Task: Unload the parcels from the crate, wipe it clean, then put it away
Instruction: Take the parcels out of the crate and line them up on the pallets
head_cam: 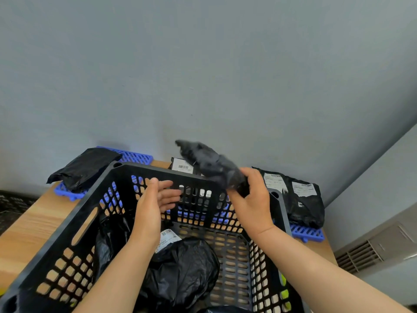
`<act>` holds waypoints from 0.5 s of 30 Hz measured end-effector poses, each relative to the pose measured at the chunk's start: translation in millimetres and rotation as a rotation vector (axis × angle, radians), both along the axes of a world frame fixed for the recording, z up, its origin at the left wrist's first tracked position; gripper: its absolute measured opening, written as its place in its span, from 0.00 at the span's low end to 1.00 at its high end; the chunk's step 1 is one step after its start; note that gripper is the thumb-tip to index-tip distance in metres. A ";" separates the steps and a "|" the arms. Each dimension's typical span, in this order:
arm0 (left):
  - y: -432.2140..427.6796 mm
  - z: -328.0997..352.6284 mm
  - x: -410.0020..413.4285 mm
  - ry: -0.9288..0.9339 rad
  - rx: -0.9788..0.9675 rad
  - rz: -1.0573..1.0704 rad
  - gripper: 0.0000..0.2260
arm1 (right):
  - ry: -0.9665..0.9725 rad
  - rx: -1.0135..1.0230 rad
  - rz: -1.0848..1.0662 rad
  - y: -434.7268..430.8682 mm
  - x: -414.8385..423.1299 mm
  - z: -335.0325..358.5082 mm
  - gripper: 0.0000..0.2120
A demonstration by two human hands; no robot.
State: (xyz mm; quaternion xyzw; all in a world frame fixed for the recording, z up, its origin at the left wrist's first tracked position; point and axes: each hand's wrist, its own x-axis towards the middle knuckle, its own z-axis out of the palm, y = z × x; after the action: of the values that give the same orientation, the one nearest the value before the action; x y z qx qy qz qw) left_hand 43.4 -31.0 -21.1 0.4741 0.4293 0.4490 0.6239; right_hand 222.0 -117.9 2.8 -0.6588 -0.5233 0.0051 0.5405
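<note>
My two bare arms extend from the lower edge of the head view, left forearm [117, 267] and right forearm [316, 263] angling slightly toward each other. My left hand [153, 199] stands on edge, thumb uppermost, fingers straight and loosely together, pointing toward the other hand and holding nothing. My right hand [250, 202], its back to the camera, curls fingers and thumb round the lower end of a black plastic-wrapped parcel [207, 161], which slants up and leftward, blurred. The hands are near each other, not touching.

Matt black plastic crate [144, 170], glossy crinkled plastic parcels [180, 267], wood-grain table [33, 222]
</note>
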 end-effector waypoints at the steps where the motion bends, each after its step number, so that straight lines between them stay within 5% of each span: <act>1: 0.1 -0.1 0.8 0.021 0.018 -0.002 0.20 | 0.137 -0.003 -0.017 1.8 0.6 7.5 0.15; 7: -4.1 1.3 7.3 0.142 0.087 -0.086 0.13 | 0.728 0.083 -0.112 10.5 16.6 26.4 0.10; 15: -12.9 -0.4 10.0 0.285 0.161 -0.173 0.09 | 1.098 0.053 0.014 4.9 27.1 22.0 0.09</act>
State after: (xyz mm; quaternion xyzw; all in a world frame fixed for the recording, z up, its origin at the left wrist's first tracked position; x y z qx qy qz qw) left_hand 53.4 -43.9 -21.5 0.6164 0.4339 0.3548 0.5530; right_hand 249.2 -112.9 24.8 -0.5420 -0.1687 0.3385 0.7505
